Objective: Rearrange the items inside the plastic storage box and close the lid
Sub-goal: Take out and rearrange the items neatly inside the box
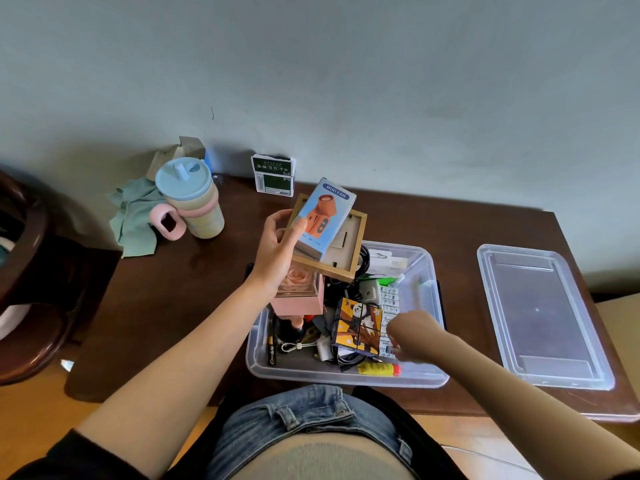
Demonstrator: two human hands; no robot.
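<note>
While the left hand (277,252) is raised above the far-left corner of the plastic storage box (429,271), it grips a stack of two things: a blue mini fan box (323,220) lying on top of a wooden picture frame (349,254), thumb pressed on the fan box's face and fingers curled round the left edges. Directly under that hand, a pink rose gift box (299,294) stands in the storage box, its top partly hidden by the palm. To the right of the grip and lower, a panda-printed cube (356,325) sits among small loose items (cables, a charger, blister packs). The right hand (410,336) is down inside the box just beside the cube's right face; it is blurred and seen from the back, so I cannot tell whether its fingers are curled on anything. Nearer the person than this hand, a yellow tube (377,368) lies against the box's front wall. The clear lid (540,317) lies flat on the brown table (190,289), well to the right of both hands, apart from the box. Left of the raised hand stand a lidded cup (190,199) with a pink handle and a green cloth (133,216); beyond the hand, a small green-and-white carton (273,174) stands by the wall
</note>
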